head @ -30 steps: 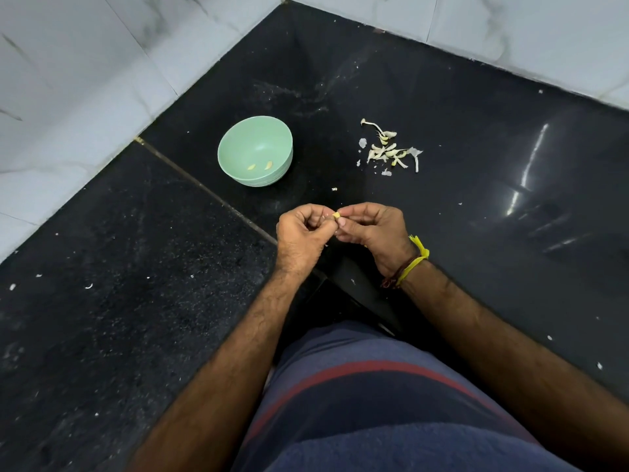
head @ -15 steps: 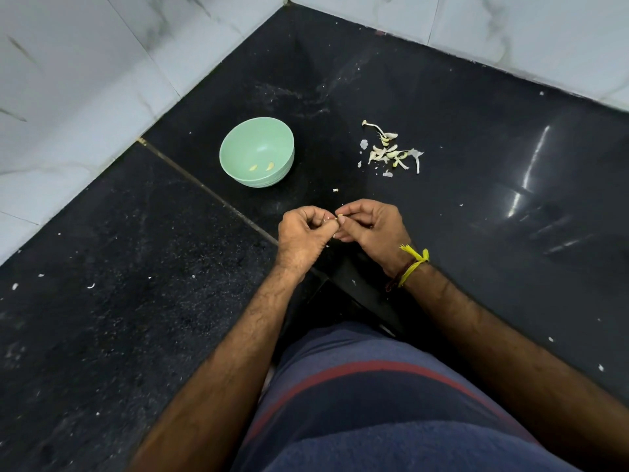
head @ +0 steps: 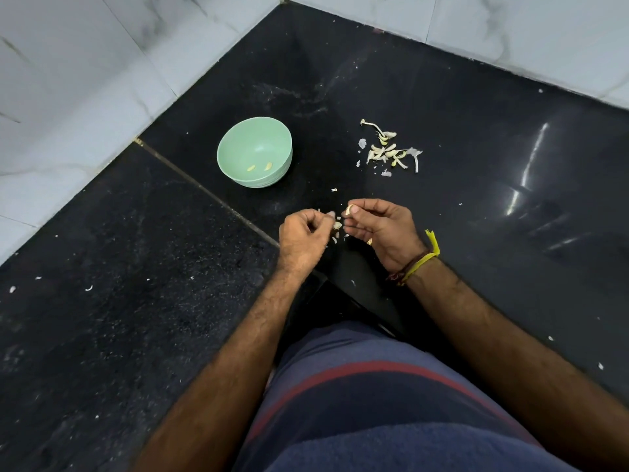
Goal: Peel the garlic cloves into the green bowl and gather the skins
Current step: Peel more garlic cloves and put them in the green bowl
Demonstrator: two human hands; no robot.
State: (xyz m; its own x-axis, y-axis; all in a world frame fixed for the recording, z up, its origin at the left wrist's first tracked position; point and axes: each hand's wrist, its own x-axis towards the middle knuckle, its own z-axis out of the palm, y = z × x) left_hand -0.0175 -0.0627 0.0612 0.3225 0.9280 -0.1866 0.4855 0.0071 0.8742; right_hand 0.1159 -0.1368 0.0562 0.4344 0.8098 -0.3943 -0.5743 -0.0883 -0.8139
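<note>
While two peeled cloves (head: 259, 167) sit in one green bowl (head: 238, 144), right hand (head: 381, 229) pinches one clove (head: 349, 209) (left hand (head: 303, 236) unclear)

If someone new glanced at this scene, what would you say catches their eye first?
Probably the two hands at the centre: the right hand pinches a garlic clove while the left hand pulls away, flakes of skin falling between them. Next, the green bowl at upper left with two peeled cloves, and the heap of garlic to its right.
</note>
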